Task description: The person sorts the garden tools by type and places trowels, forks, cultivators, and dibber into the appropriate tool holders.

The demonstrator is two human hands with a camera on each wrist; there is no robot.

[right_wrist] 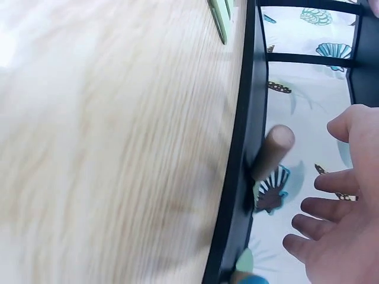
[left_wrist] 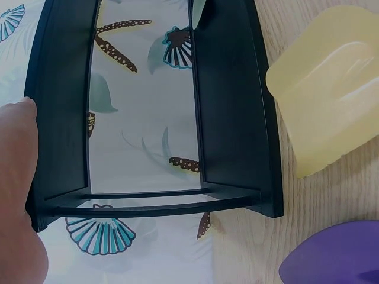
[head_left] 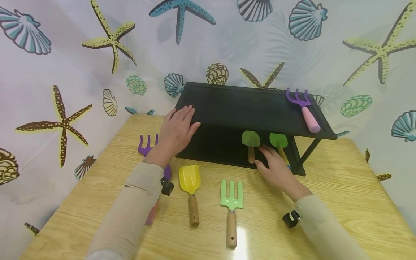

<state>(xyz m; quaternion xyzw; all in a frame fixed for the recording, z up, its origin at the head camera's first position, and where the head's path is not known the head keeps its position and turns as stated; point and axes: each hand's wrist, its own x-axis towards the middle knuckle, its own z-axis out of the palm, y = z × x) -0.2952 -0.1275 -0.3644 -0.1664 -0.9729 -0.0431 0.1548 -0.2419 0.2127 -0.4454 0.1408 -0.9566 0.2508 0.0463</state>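
My left hand (head_left: pixel 177 131) rests on the left end of a black two-tier shelf (head_left: pixel 234 108), fingers laid on its upper board. On the lower tier, a green trowel (head_left: pixel 250 139) with a wooden handle lies beside my right hand (head_left: pixel 274 168). The right hand's fingers are spread and loosely bent, holding nothing; in the right wrist view they stand apart from the wooden handle (right_wrist: pixel 275 151). A second green trowel (head_left: pixel 278 140), with blue on its handle, lies further right, partly behind that hand. A purple hand fork (head_left: pixel 310 119) with a pink handle lies on the upper tier's right end.
On the wooden table in front of the shelf lie a yellow shovel (head_left: pixel 190 178) and a light green hand fork (head_left: pixel 232 206). Another purple fork (head_left: pixel 146 148) and a purple tool (left_wrist: pixel 337 254) are partly hidden by the left arm. A patterned cloth (head_left: pixel 227 43) hangs behind.
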